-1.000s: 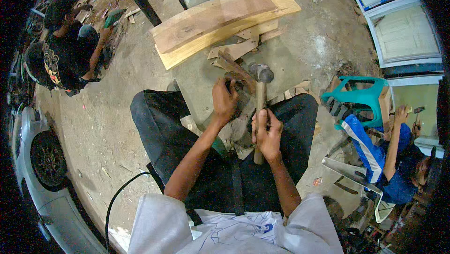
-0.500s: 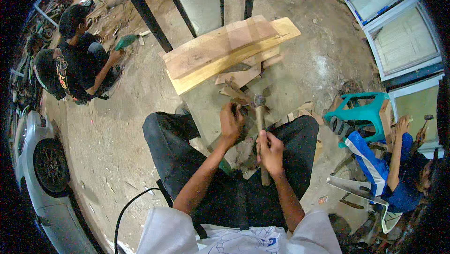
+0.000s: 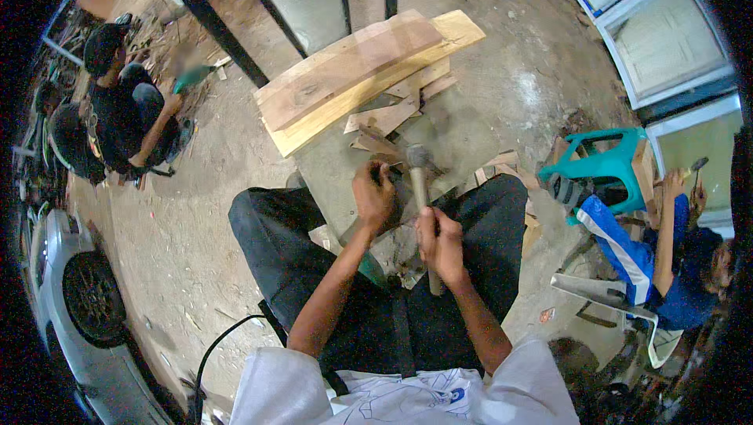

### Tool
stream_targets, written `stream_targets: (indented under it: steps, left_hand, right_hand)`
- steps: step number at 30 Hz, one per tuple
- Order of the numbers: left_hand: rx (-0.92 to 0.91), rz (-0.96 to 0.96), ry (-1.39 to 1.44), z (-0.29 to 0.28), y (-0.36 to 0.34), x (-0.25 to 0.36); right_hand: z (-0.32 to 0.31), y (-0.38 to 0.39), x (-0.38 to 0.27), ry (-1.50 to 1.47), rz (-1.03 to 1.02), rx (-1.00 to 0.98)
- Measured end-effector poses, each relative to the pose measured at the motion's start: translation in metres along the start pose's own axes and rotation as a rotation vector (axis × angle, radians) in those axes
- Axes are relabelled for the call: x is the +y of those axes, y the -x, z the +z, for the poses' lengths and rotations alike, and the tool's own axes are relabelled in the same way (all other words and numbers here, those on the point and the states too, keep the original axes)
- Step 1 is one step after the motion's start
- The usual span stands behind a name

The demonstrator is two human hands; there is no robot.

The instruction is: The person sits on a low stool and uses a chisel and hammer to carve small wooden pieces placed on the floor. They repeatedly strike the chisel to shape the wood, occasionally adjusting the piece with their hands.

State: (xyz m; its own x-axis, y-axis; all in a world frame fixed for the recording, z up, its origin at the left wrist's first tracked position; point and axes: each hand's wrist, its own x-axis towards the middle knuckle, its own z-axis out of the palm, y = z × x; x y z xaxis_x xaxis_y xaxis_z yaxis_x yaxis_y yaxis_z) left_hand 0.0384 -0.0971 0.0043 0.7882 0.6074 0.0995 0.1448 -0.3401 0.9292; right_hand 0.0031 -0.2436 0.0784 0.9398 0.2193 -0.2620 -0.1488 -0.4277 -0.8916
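My right hand [image 3: 441,243] is closed around the wooden handle of a hammer [image 3: 419,178]. The hammer's head is up at the far end, blurred and in front of the low work surface [image 3: 321,182] between my knees. Just left of it, my left hand [image 3: 375,196] has its fingers pinched together; whatever they hold is too small and hidden to name. Beyond both hands lie thin wood offcuts [image 3: 386,117]. Behind these rests a brown, slightly curved board [image 3: 345,76] on top of a longer yellow board [image 3: 314,131].
A person [image 3: 129,103] crouches at the left with a green tool [image 3: 192,77]. At the right another person [image 3: 674,268] holds a hammer beside a green plastic stool [image 3: 604,162]. White-framed panels [image 3: 667,40] lean at upper right; a silver car [image 3: 78,291] stands lower left.
The whole view has shifted slightly. My hammer's head looks larger and more blurred, as if lifted a little. My left hand keeps its pinch. The right-hand person's hammer has tilted.
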Motion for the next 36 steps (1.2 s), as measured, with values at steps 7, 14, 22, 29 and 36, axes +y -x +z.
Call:
stream_targets:
  steps: [7,14,22,29,36]
  left_hand:
    - [0.005,0.058,-0.02,0.001,0.0,-0.005]
    - [0.027,0.049,0.006,-0.01,-0.005,0.001]
    - [0.237,-0.117,0.055,-0.056,-0.022,0.016]
    - [0.237,-0.689,0.297,-0.081,-0.006,-0.089]
    - [0.236,-0.721,0.079,-0.07,0.011,-0.111]
  right_hand:
    - [0.005,0.006,0.031,0.036,-0.169,0.137]
    - [-0.011,-0.003,-0.002,-0.267,0.132,0.044]
    - [-0.029,-0.028,0.038,-0.443,0.165,0.178]
    - [-0.038,-0.135,0.118,-0.054,-0.118,0.52]
    - [-0.085,-0.2,0.102,0.174,-0.318,0.946]
